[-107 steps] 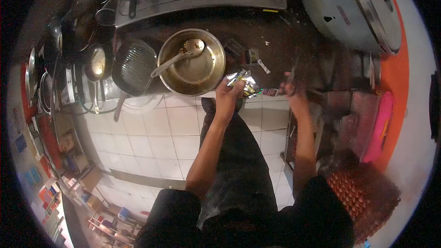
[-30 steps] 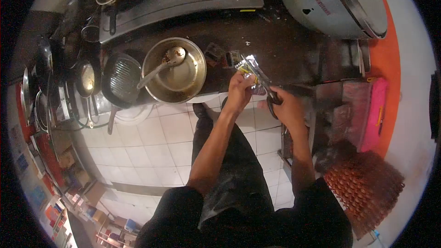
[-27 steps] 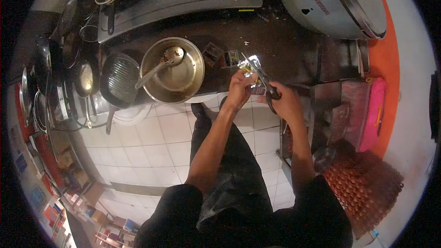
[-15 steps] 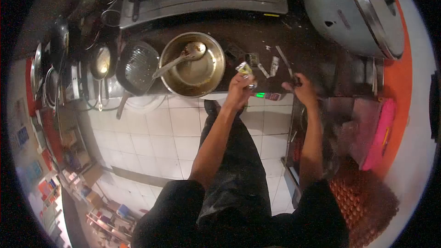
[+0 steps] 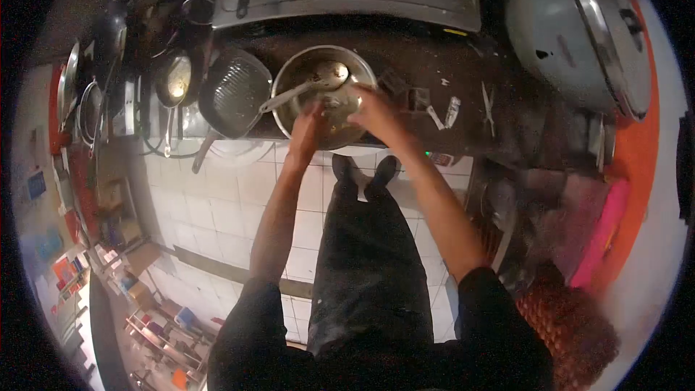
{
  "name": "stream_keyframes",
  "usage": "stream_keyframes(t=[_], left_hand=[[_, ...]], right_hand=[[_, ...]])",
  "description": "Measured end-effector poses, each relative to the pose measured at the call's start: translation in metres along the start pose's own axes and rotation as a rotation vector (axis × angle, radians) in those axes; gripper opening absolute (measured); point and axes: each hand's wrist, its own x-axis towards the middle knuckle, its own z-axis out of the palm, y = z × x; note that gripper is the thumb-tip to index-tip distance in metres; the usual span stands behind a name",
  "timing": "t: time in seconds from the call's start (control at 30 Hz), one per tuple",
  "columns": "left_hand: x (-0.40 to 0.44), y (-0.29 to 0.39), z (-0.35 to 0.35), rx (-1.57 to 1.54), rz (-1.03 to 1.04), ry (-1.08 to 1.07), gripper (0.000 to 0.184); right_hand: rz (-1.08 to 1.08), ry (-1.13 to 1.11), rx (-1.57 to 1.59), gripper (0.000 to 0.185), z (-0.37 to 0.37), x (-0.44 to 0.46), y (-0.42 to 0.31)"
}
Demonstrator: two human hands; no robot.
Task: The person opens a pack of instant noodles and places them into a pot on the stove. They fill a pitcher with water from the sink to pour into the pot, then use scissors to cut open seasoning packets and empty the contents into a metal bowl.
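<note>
Both hands are over the round metal bowl (image 5: 295,65) at the counter's front edge. My left hand (image 5: 310,124) is at the bowl's lower left, its fingers closed around something too blurred to make out. Across from it, my right hand (image 5: 373,110) reaches over the bowl's right side with its fingers apart. A large spoon (image 5: 318,82) rests in the bowl, its handle over the left rim. To the right, scissors (image 5: 488,108) lie on the counter (image 5: 463,65), with a torn silvery wrapper (image 5: 452,111) and a small white strip (image 5: 436,117) near them.
A ridged grill pan (image 5: 237,94) and a small frying pan (image 5: 175,84) are left of the bowl. The stove (image 5: 347,1) runs along the back. A large lidded pot (image 5: 557,29) stands at the back right. A device with a green light (image 5: 441,159) sits at the front edge.
The scissors have left my right hand and lie on the counter. Both hands have moved left to the bowl. The silvery packet is no longer clearly visible in my left hand. The view has shifted.
</note>
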Motion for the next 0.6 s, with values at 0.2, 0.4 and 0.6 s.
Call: stream_keyframes(t=[0.2,0.4,0.6], left_hand=[[0.001,0.048,-0.032,0.175,0.098,-0.021,0.027],[-0.001,0.037,-0.030,-0.018,-0.045,0.091,0.014],[-0.003,0.043,-0.022,0.047,-0.038,0.118,0.014]], right_hand=[[0.181,-0.206,0.187,0.026,0.025,0.020,0.005],[0.214,-0.184,0.161,0.024,0.015,0.014,-0.004],[0.217,-0.181,0.109,0.026,0.016,0.011,0.004]])
